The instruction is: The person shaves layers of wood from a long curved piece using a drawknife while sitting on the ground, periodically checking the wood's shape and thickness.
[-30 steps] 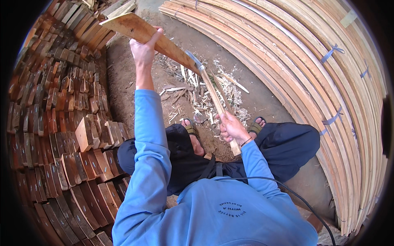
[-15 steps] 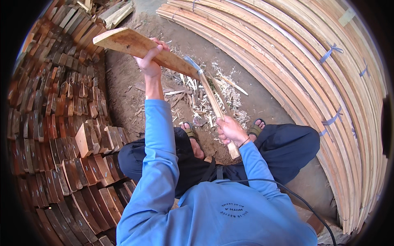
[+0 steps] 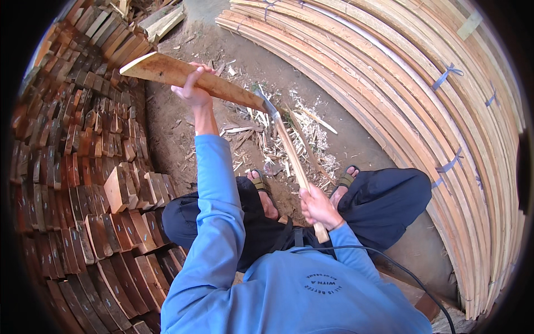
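Note:
My left hand (image 3: 193, 89) is closed around the middle of a flat wooden board (image 3: 222, 88), its thumb across the near edge. The board slants from upper left down toward the centre, held above the ground. My right hand (image 3: 319, 207) grips the lower part of the pale wooden handle of an adze (image 3: 289, 146). Its metal head (image 3: 267, 104) is at the board's right end, seemingly touching it; exact contact is hard to tell.
Wood chips (image 3: 314, 136) litter the dirt floor between my sandalled feet (image 3: 346, 181). Stacked wood blocks (image 3: 111, 183) rise on the left. Long strips (image 3: 389, 94), tied in bundles, curve along the right. A black cable (image 3: 389, 256) crosses my lap.
The adze head has shifted down and right to the board's end, and my right hand has come slightly nearer to me. The board's left end has dropped a little.

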Demonstrator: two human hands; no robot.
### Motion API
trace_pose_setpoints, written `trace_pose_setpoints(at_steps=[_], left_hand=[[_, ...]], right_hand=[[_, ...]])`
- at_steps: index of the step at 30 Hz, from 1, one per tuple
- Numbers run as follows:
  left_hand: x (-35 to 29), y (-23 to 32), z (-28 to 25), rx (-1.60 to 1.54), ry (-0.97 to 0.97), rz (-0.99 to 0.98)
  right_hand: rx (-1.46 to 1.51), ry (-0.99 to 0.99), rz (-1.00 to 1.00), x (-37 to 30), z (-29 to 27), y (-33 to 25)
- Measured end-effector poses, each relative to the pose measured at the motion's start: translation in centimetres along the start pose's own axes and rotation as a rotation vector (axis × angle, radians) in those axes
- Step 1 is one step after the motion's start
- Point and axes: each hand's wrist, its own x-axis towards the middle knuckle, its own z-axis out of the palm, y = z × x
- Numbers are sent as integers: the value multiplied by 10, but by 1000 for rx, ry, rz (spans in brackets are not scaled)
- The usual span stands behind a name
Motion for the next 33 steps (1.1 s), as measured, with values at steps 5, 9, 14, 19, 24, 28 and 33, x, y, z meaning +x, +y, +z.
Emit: trace_pose_setpoints(at_steps=[5, 9, 14, 19, 24, 28, 33], left_hand=[[-15, 1, 18, -23, -38, -46], [-7, 4, 11, -41, -56, -52], [-17, 6, 27, -74, -120, -65], [-2, 7, 7, -23, -38, -72], [-23, 9, 42, 1, -209, -100], [-6, 14, 50, 16, -301, -131], [-15, -3, 37, -82, -428, -284]], right_hand=[[24, 13, -25, 37, -4, -13], [49, -50, -5, 3, -17, -10], [-10, 60, -60, 22, -1, -20], [47, -68, -13, -25, -28, 14], [-1, 40, -78, 24, -3, -5], [50, -10, -59, 21, -4, -3], [152, -31, 11, 30, -19, 3]])
